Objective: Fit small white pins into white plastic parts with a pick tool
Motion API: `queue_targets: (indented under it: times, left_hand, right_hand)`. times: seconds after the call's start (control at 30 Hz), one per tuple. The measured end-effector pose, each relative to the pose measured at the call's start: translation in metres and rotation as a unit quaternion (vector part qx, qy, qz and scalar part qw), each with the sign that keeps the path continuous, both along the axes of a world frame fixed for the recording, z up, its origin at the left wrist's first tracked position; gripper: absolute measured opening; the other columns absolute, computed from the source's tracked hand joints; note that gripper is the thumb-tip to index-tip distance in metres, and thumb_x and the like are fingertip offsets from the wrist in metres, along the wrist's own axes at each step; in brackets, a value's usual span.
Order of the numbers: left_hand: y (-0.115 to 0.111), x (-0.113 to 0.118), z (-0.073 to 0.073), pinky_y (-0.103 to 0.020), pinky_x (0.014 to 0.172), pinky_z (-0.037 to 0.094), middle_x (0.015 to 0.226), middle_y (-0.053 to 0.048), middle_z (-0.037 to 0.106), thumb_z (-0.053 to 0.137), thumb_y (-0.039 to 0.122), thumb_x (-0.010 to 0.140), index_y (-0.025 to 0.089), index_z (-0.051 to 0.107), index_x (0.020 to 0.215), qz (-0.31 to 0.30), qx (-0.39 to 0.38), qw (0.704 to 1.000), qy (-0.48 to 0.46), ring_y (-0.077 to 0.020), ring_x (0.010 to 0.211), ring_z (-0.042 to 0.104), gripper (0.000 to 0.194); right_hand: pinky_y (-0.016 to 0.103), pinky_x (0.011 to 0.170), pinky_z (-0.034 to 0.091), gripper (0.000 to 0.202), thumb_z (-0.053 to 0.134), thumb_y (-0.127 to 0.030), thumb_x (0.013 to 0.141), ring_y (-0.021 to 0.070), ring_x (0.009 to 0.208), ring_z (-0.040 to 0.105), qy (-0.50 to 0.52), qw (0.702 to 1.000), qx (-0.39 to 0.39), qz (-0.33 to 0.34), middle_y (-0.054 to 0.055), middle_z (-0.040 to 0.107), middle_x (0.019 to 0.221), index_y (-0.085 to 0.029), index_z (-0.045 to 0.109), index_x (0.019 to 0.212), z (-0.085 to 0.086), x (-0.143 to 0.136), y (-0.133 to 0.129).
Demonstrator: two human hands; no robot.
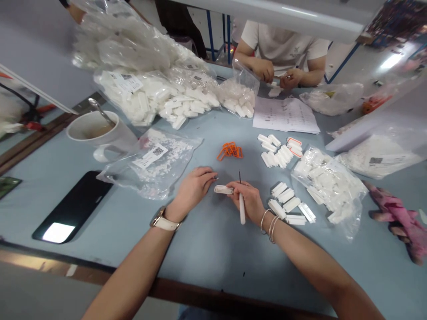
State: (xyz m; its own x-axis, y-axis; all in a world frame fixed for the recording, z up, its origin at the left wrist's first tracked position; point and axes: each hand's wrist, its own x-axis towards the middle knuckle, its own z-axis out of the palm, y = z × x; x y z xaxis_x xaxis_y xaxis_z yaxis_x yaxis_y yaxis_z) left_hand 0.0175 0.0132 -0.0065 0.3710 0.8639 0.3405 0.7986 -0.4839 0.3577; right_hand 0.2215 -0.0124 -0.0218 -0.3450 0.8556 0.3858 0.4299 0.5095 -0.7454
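Observation:
My right hand (249, 198) is closed around a small white plastic housing (223, 190) and a white-handled tool with a thin dark tip (242, 209). The housing juts out to the left from the fingertips; the tool's tip points away from me. Just left of it, my left hand (196, 189) pinches a tiny piece (216, 178) too small to name. Beyond the hands lies a small heap of orange rectangular frames (230, 151). White housings lie in two groups on the right, the nearer group (289, 204) and the farther group (278, 153), where orange frames show on some pieces.
Left of my hands are a bag of tiny white parts (160, 160), a mug with a spoon (100, 133) and a black phone (73, 206). Bags of white parts (143, 98) line the back; another bag (330, 186) is at right. Papers (285, 115) lie before a co-worker (283, 49).

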Motion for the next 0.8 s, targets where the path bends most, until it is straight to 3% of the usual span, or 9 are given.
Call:
queue_targets:
  times: [0.2, 0.47, 0.8]
  left_hand:
    - [-0.001, -0.003, 0.004, -0.032, 0.074, 0.052, 0.089, -0.008, 0.068, 0.050, 0.024, 0.090, 0.017, 0.068, 0.089, 0.028, -0.043, 0.999, -0.002, -0.0207, 0.082, 0.064, 0.020]
    - [0.002, -0.017, 0.012, -0.029, 0.075, 0.052, 0.090, -0.005, 0.071, 0.051, 0.021, 0.086, 0.019, 0.068, 0.093, -0.026, -0.117, 0.992, -0.039, -0.0177, 0.080, 0.066, 0.019]
    - [0.002, -0.019, 0.019, -0.030, 0.077, 0.051, 0.090, -0.006, 0.070, 0.046, 0.022, 0.089, 0.018, 0.066, 0.089, -0.004, -0.110, 0.993, -0.037, -0.0185, 0.081, 0.065, 0.021]
  right_hand:
    - [0.027, 0.076, 0.050, 0.016, 0.056, -0.015, 0.082, 0.0156, 0.081, 0.063, 0.013, 1.000, 0.007, 0.003, 0.001, 0.070, 0.091, -0.022, 0.054, 0.068, 0.003, 0.000, 0.000]
    - [0.026, 0.075, 0.050, 0.016, 0.057, -0.015, 0.081, 0.0150, 0.080, 0.063, 0.011, 1.000, 0.008, -0.005, 0.001, 0.070, 0.091, -0.022, 0.054, 0.067, 0.003, 0.001, 0.000]
    - [0.025, 0.074, 0.049, 0.018, 0.056, -0.013, 0.080, 0.0140, 0.078, 0.062, 0.015, 1.000, -0.013, 0.000, 0.002, 0.069, 0.092, -0.022, 0.053, 0.065, 0.006, 0.001, 0.000]
